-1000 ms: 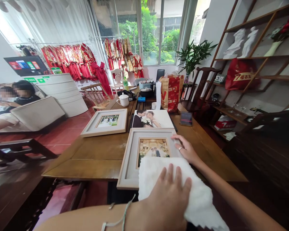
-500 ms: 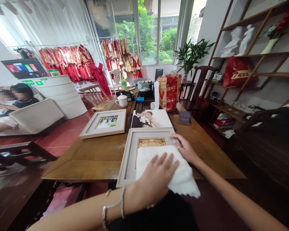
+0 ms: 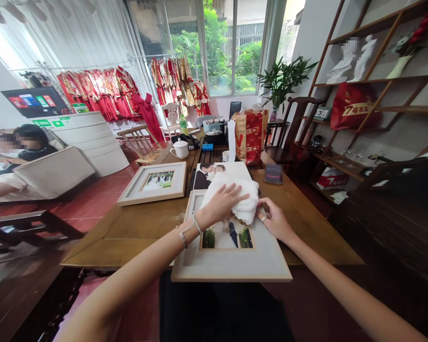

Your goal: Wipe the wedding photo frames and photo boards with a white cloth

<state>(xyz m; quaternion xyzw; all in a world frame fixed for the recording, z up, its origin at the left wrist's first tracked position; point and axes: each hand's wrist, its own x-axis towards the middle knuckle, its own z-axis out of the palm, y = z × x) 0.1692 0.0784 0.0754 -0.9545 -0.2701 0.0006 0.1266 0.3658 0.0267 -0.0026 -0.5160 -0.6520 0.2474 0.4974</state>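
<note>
My left hand (image 3: pixel 221 204) lies flat with spread fingers on a bunched white cloth (image 3: pixel 248 209), near the far end of a light wood picture frame (image 3: pixel 231 273). The cloth covers that end of the frame and part of a photo panel (image 3: pixel 200 182) behind it. Inside the frame, the lower part of a photo (image 3: pixel 232 240) shows within a pale mount. With thumb and fingers, my right hand (image 3: pixel 275 221) grips the frame's right edge, close to the cloth. The frame's near edge juts past the table edge towards me.
On the wooden table (image 3: pixel 128 232) lies another framed picture (image 3: pixel 130 191) to the left. Farther back stand a lidded white mug (image 3: pixel 180 149), a red paper bag (image 3: pixel 251 137) and a small dark sign (image 3: pixel 273 174). Two people sit on a sofa (image 3: pixel 57 171) at far left.
My left hand has pushed the white cloth forward, from the frame's near part to its far end, uncovering the lower photo. My right hand stays at the right edge.
</note>
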